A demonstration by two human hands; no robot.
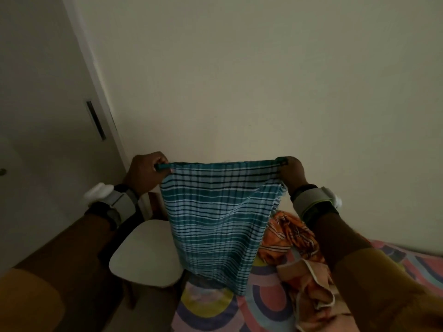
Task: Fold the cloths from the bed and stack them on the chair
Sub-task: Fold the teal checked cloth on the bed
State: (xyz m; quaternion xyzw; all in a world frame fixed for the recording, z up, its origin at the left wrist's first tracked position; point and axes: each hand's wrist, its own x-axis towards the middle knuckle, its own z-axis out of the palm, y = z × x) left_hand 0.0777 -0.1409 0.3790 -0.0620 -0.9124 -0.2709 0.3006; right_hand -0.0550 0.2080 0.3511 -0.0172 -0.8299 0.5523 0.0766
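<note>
A teal and white checked cloth hangs in the air in front of me, stretched by its top edge. My left hand grips its top left corner and my right hand grips its top right corner. The cloth's lower end reaches down to the bed, which has a colourful patterned sheet. A white chair seat stands to the left of the bed, partly behind the cloth. An orange striped cloth and a peach cloth lie crumpled on the bed.
A plain wall rises right behind the bed and chair. A white door stands at the left. Brown floor shows left of the chair.
</note>
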